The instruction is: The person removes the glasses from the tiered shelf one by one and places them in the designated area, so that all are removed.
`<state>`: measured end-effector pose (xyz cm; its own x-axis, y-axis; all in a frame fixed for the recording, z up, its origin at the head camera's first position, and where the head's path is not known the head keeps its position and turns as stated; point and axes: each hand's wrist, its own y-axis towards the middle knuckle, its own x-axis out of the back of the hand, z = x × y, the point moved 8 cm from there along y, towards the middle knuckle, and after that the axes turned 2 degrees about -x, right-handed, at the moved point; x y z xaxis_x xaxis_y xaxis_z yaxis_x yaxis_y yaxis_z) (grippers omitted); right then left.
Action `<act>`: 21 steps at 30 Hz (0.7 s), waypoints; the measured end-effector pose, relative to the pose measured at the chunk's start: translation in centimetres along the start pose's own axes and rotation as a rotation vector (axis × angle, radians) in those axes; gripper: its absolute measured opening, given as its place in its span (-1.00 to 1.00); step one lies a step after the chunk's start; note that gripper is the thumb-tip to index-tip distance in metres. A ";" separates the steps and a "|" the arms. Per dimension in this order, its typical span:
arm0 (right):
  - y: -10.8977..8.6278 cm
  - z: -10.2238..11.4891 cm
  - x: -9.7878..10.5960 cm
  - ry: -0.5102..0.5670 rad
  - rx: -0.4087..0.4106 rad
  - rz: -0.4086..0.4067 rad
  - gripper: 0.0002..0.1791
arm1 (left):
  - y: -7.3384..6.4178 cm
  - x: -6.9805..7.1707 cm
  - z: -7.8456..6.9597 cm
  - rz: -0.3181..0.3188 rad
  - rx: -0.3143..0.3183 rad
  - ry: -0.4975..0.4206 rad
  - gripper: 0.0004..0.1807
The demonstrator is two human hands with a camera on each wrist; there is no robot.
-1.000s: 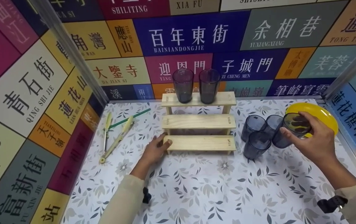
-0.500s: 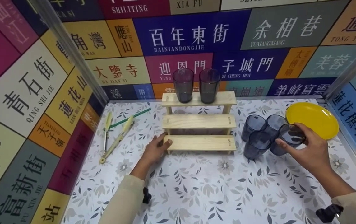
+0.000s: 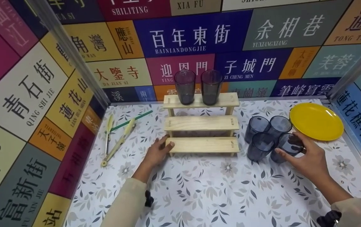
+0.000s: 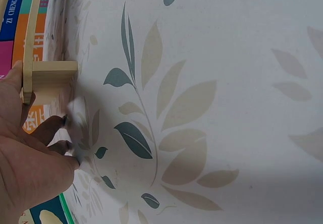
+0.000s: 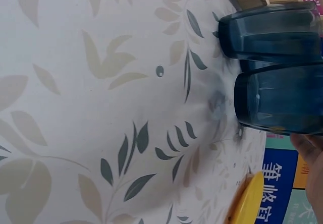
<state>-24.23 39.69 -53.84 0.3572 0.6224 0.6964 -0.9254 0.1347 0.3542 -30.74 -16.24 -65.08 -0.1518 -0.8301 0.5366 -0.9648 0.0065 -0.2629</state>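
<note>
The white, leaf-printed table and the pale wooden 3-step stand at mid-frame look unchanged over the past second. The 2 purple-tinted tumblers up top, the left tumbler and the right tumbler, stand upright as before. The glossy yellow oval plate, right of the frame, now shows nearly whole, since the smoky blue-grey see-through tumbler has come down from in front of it. That tumbler now fills the lower right of a cluster with 3 matching tumblers, just beside the front-left one. I'd judge it is being drawn in with its fellows; whether its base rests on the cloth I can't tell.

The right hand has thumb and fingers clamped on it near the rim. The left hand touches the lowest shelf at its left end; whether it pinches the wood I can't tell.

A narrow lane separates stand and cluster. More room lies toward the bottom of the frame. The plate sits near the right-hand wall; at left lie yellowish tongs and a thin green stick.
</note>
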 end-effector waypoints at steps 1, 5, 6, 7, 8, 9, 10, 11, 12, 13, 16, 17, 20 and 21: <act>0.0 -0.1 -0.1 -0.002 0.002 -0.003 0.02 | 0.0 0.0 -0.1 0.000 -0.009 0.000 -0.15; -0.2 -0.9 -0.5 0.000 -0.017 0.006 0.03 | -0.2 0.1 -0.3 0.005 -0.024 -0.015 -0.15; -0.3 -1.1 -0.7 0.000 -0.026 0.012 0.03 | -0.2 0.0 -0.3 0.006 -0.027 -0.017 -0.15; -0.3 -1.2 -0.8 -0.001 -0.033 0.017 0.02 | -0.2 0.0 -0.3 0.007 -0.029 -0.017 -0.15; -0.4 -1.4 -0.9 0.000 -0.037 0.022 0.02 | -0.2 0.0 -0.3 0.009 -0.022 -0.018 -0.15; -0.4 -1.5 -1.0 0.002 -0.041 0.026 0.02 | -0.2 0.0 -0.3 0.008 -0.022 -0.015 -0.14; -0.4 -1.6 -1.1 0.002 -0.048 0.028 0.01 | -0.2 -0.1 -0.3 0.008 -0.017 -0.014 -0.14; -0.4 -1.8 -1.3 0.003 -0.052 0.030 0.01 | -0.2 -0.1 -0.3 0.006 -0.015 -0.011 -0.14; -0.5 -1.9 -1.4 0.007 -0.055 0.030 0.00 | -0.2 -0.1 -0.3 0.004 -0.015 -0.009 -0.14; -0.5 -2.0 -1.4 0.008 -0.060 0.032 0.01 | -0.2 -0.1 -0.3 0.004 -0.017 -0.008 -0.14; -0.4 -2.2 -1.6 0.009 -0.075 0.040 0.01 | -0.2 -0.1 -0.3 0.003 -0.018 -0.012 -0.15; -0.4 -2.3 -1.7 0.008 -0.076 0.044 0.01 | -0.2 0.0 -0.3 0.002 -0.023 -0.011 -0.16; -0.2 -2.3 -1.9 0.012 -0.072 0.063 0.02 | -0.2 0.0 -0.2 0.002 -0.022 -0.010 -0.16; -0.1 -2.3 -2.0 0.015 -0.071 0.071 0.02 | -0.2 0.1 -0.2 0.002 -0.023 -0.007 -0.16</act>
<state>-25.13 40.25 -56.73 0.2893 0.6435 0.7086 -0.9550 0.1438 0.2593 -30.63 -16.17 -64.84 -0.1523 -0.8340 0.5303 -0.9691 0.0207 -0.2458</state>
